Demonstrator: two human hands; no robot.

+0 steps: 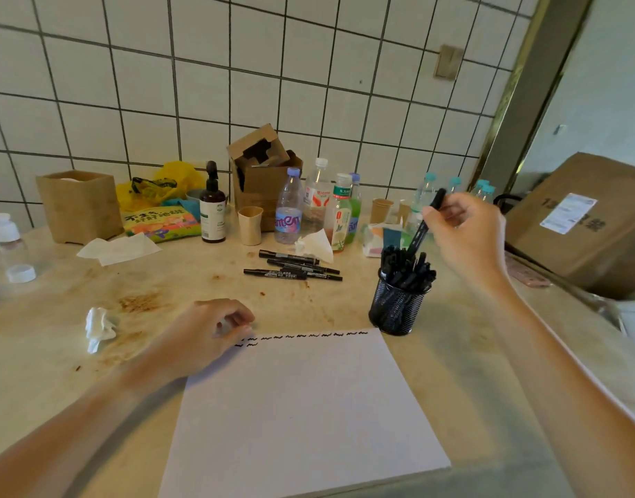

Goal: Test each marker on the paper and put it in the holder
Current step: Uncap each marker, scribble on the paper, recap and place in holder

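Your holder (pixel 398 303) stands at the paper's (pixel 301 407) far right corner; loose markers (pixel 294 269) lie behind the paper.

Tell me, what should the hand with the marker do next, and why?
Probably lower and let go. The right hand pinches a black marker tilted over the mesh holder, its lower end already among the markers standing there. Squiggles on the paper suggest testing is done. After that, likely reach for the loose markers on the table.
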